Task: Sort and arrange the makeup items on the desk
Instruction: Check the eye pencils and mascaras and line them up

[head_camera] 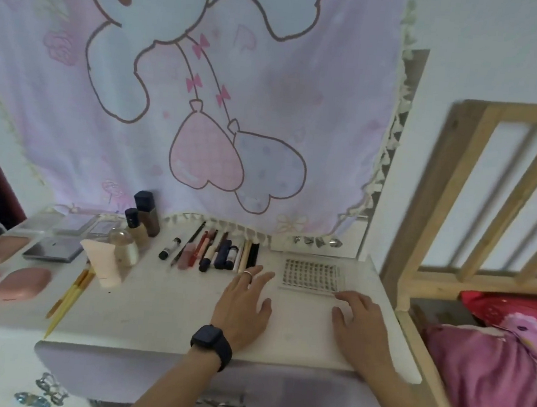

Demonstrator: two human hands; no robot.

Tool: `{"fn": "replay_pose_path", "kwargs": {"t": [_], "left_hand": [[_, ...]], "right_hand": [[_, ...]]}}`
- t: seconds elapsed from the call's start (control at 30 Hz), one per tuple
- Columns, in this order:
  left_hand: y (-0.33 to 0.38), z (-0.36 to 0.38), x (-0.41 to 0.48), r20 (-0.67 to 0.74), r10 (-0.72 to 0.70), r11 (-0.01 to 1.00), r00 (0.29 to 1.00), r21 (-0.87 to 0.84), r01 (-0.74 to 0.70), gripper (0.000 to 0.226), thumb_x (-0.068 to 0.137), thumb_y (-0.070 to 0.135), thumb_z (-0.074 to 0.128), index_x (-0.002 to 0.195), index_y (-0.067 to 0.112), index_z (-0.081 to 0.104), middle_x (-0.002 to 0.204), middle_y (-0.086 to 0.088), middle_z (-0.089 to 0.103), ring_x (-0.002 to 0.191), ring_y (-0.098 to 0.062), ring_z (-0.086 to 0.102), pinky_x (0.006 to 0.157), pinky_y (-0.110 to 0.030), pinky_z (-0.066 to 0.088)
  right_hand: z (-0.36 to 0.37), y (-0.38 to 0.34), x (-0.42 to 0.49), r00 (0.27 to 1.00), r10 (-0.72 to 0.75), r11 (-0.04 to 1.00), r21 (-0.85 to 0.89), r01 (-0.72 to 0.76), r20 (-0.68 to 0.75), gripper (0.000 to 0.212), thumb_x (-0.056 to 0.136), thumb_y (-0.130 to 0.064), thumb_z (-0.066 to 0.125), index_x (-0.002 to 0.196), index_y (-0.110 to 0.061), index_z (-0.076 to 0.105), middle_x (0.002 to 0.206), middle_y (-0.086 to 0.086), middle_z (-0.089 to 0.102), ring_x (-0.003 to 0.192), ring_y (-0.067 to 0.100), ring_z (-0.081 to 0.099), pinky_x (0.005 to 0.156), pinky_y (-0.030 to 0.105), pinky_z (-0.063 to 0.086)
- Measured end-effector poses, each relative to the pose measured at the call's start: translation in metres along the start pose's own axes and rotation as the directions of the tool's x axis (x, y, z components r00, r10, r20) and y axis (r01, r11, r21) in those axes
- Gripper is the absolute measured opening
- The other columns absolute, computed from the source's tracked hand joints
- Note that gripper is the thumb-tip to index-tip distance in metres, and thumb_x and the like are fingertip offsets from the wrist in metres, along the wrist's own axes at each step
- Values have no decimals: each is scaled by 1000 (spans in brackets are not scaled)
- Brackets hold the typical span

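The left hand point(245, 302) is lying flat on the white desk point(154, 310). Its fingers are straight and spread apart, and it is holding nothing. It is wearing a ring point(248, 273) and a dark watch point(211, 341). Its fingertips are pointing at the row of pencils and tubes point(211, 250), which is lying side by side just past them, near the back of the desk.

The right hand point(357, 321) is also resting on the desk, with its fingers loose and a little bent, gripping nothing. Its fingertips are sitting right at the near edge of the clear box point(311, 276), which is full of tiny dark rows. I cannot tell if they are touching it. The clear box is lying flat on the right part of the desk, just right of the left hand's fingertips.

Farther left, two brown bottles point(144, 216) are standing up, with a round-topped bottle point(124, 246) and a pale pink tube point(103, 263) in front of them. Flat makeup cases point(52, 247) and yellow brushes point(69, 293) are lying at the left end. Any writing on the things is looking too blurry to read.
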State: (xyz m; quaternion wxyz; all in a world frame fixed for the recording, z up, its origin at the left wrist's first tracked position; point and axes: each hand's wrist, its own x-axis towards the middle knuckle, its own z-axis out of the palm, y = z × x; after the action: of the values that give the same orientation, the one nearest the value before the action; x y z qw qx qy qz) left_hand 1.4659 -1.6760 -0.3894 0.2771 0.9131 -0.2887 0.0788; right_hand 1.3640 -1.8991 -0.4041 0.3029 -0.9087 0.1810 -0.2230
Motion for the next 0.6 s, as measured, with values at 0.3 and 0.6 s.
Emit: {"fn": "replay_pose_path", "kwargs": {"t": [0.3,0.6], "left_hand": [[37,41,14,91,-10,999,996,52,5,58,101,40,40,156,30,23,164,-2,19,149,-18,20,120,-30,19],[31,45,12,65,-81,997,995,-6,81,54,98,46,47,150,33,37,149,-6,40,140,-21,29,112,-34,34]], "right_hand": [[-3,14,39,982,-5,980,-192,41,186,61,96,-45,53,154,-36,36,165,-6,22,143,24,25,116,37,27],[2,21,38,986,-29,975,-212,64,166,53,100,-49,50,150,-33,46,156,-1,45,143,21,33,116,35,29]]}}
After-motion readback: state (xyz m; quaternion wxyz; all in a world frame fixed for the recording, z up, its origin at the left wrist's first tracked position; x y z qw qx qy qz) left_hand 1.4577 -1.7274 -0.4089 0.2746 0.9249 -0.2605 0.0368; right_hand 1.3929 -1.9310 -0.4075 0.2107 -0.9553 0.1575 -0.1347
